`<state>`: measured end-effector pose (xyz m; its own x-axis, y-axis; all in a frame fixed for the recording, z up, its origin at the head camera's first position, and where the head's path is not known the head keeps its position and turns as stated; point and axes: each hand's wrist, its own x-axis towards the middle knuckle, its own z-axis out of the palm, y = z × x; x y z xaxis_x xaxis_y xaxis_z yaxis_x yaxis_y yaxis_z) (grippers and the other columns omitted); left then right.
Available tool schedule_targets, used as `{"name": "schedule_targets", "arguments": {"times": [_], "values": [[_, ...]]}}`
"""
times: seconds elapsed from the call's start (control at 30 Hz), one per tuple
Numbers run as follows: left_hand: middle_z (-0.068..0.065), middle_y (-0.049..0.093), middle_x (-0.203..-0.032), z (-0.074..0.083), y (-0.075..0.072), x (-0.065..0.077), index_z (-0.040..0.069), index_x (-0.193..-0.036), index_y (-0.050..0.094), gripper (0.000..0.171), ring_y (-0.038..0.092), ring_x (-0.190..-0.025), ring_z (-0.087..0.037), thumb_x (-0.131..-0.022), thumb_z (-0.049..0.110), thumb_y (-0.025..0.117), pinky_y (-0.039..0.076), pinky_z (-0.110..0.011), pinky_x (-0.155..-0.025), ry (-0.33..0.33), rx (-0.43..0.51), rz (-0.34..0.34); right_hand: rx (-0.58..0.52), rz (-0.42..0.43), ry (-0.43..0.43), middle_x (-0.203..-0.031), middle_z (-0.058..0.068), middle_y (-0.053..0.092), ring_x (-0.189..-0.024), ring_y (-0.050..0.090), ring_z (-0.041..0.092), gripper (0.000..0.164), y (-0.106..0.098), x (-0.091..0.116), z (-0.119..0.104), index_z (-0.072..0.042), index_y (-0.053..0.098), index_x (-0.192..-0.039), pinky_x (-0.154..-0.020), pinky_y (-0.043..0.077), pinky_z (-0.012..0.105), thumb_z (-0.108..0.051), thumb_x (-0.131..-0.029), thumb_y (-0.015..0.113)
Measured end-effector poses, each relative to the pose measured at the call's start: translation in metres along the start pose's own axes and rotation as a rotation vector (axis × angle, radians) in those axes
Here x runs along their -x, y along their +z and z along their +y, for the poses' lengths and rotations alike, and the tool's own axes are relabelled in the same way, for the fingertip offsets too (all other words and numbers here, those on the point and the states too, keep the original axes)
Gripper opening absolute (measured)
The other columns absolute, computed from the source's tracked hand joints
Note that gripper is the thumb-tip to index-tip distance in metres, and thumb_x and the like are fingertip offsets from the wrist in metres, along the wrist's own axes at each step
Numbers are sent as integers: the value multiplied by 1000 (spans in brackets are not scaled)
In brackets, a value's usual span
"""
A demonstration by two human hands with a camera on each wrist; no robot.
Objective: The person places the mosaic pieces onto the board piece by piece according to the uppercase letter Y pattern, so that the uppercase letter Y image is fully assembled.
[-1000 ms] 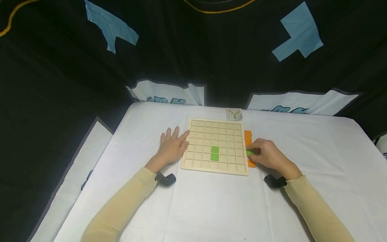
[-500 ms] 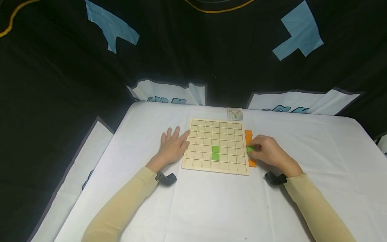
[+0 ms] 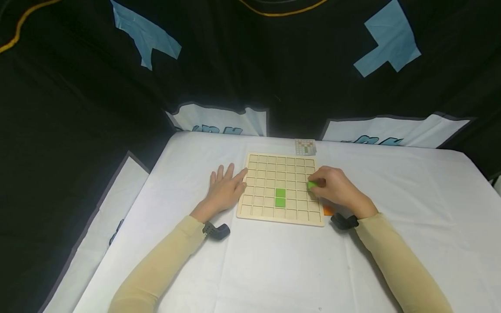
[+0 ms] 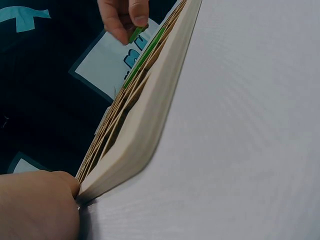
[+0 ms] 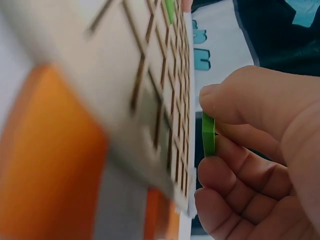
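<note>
A light wooden grid board (image 3: 258, 211) lies on the white table, with two green square tiles (image 3: 280, 198) set in neighbouring cells of one column. Over the board's right side, my right hand (image 3: 332, 187) pinches another green tile (image 5: 208, 135) between thumb and fingers. The right wrist view shows that tile raised above the grid. At the opposite edge my left hand (image 3: 223, 191) lies with fingers spread, index finger and thumb at the board's rim. In the left wrist view only part of the left hand (image 4: 40, 205) shows, by the board's corner.
Orange pieces (image 3: 328, 211) lie along the board's right side, partly hidden under the right hand. A small card with a printed grid (image 3: 305, 147) lies behind the board. Dark cloth with blue patches (image 3: 387, 39) hangs behind the white table (image 3: 274, 269).
My right hand has lifted the green tile from beside the orange pieces and carried it left and away from me, over the board's right edge. The left hand has stayed in place.
</note>
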<state>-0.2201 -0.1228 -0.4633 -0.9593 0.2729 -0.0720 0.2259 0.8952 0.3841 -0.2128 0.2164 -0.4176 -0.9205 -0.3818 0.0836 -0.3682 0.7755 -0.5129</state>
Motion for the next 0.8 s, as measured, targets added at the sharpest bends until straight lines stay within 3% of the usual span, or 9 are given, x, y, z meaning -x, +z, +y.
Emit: {"name": "schedule_targets", "arguments": {"times": [0.33, 0.63, 0.8], "values": [[-21, 10, -171, 1, -2, 0, 27, -162, 31, 57, -2, -157, -50, -107, 43, 31, -1, -69, -124, -1, 6, -1, 2, -17, -68, -102, 12, 74, -84, 56, 21, 26, 7, -23, -18, -1, 77, -111, -77, 49, 35, -6, -85, 75], [-22, 10, -171, 1, -2, 1, 26, -162, 31, 57, -2, -157, -51, -107, 43, 30, 0, -69, -124, 0, 3, -5, 29, -25, -121, -96, 10, 74, -82, 53, 21, 22, 14, -33, -27, -5, 79, -105, -76, 43, 34, -6, -84, 76], [-22, 10, -171, 2, -3, 2, 26, -162, 30, 57, -2, -157, -51, -108, 42, 31, 0, -69, -124, 0, 3, -16, 24, -30, -140, -105, 12, 76, -88, 60, 22, 25, 17, -38, -31, -3, 78, -108, -83, 49, 38, -8, -84, 75]]}}
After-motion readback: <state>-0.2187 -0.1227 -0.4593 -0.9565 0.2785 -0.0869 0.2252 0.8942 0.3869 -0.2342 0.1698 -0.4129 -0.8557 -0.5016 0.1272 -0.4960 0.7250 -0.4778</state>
